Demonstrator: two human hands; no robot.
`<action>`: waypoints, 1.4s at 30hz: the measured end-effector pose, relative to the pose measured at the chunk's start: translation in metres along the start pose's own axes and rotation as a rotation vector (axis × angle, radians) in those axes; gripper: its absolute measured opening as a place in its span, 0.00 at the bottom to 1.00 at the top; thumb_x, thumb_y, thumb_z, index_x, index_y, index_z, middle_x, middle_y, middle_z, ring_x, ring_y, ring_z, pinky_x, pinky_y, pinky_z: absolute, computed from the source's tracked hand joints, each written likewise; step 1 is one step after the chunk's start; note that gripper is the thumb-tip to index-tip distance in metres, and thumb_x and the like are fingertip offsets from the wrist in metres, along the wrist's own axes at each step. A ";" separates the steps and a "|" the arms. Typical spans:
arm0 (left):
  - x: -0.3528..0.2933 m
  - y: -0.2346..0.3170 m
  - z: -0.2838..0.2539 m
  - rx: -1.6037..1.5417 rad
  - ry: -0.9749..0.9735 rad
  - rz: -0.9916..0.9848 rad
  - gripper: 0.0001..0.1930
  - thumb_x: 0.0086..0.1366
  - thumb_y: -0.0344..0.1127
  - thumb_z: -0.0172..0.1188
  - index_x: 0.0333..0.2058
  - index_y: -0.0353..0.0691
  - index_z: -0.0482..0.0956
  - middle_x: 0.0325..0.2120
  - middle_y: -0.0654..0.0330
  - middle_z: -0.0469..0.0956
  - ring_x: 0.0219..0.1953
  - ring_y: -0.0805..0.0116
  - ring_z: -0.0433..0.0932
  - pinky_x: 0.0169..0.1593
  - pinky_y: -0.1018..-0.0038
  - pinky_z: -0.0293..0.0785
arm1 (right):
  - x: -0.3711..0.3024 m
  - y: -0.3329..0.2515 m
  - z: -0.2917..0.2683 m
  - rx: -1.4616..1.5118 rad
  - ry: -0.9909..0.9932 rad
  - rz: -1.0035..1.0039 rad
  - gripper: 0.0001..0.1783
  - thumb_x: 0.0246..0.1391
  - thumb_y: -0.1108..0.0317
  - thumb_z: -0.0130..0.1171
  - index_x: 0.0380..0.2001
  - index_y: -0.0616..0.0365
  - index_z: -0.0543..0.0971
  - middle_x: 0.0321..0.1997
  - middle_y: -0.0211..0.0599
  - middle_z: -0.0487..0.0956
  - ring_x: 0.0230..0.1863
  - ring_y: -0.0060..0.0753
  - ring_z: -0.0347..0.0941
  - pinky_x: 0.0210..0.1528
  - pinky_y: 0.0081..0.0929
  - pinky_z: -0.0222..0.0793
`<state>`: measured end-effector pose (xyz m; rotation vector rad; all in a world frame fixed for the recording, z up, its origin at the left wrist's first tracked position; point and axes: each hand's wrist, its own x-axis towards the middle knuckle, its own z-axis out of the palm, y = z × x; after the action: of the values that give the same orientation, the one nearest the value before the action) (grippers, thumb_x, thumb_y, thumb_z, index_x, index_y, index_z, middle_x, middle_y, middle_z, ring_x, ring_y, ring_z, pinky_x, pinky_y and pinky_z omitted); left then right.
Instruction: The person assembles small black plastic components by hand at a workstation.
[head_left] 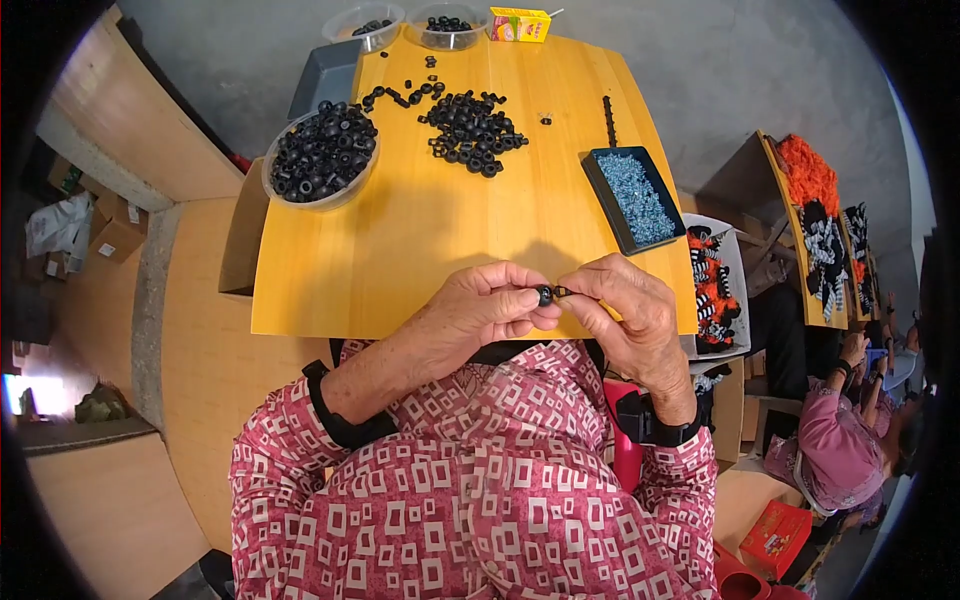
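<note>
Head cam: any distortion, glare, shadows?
Head view: edges bow toward the dark fisheye rim; bright patch at far left is blown out; soft shadows on the table beyond left hand and right hand; black bead and dark piece they pinch: too small for fine detail.

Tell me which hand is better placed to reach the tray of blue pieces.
Probably the right hand: it lies closer to the dark tray, on that side. The left hand is farther off, gripping a round black bead, though the right pinches a small dark piece.
</note>
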<state>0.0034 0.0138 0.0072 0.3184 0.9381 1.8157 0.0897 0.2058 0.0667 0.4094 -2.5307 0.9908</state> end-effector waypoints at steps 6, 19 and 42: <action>0.001 -0.002 -0.001 -0.012 0.022 -0.010 0.10 0.69 0.33 0.56 0.46 0.36 0.74 0.41 0.56 0.80 0.44 0.68 0.81 0.48 0.77 0.78 | 0.000 0.001 0.001 0.005 -0.015 0.001 0.09 0.48 0.77 0.66 0.35 0.62 0.80 0.30 0.40 0.79 0.31 0.39 0.78 0.32 0.30 0.74; 0.001 -0.003 0.001 0.078 0.102 0.001 0.10 0.68 0.32 0.58 0.45 0.36 0.76 0.39 0.59 0.80 0.42 0.71 0.81 0.45 0.79 0.77 | 0.002 -0.003 0.003 -0.068 -0.085 -0.033 0.08 0.49 0.77 0.65 0.35 0.64 0.80 0.29 0.41 0.77 0.31 0.42 0.77 0.33 0.33 0.74; 0.000 0.000 -0.001 0.317 0.096 0.075 0.16 0.66 0.35 0.58 0.47 0.29 0.76 0.38 0.58 0.81 0.40 0.76 0.78 0.46 0.79 0.73 | 0.002 -0.015 0.007 -0.177 -0.120 -0.025 0.07 0.48 0.77 0.64 0.32 0.64 0.78 0.27 0.41 0.74 0.30 0.44 0.76 0.31 0.37 0.73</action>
<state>0.0027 0.0134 0.0061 0.4714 1.3010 1.7599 0.0925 0.1902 0.0716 0.4588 -2.6865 0.7453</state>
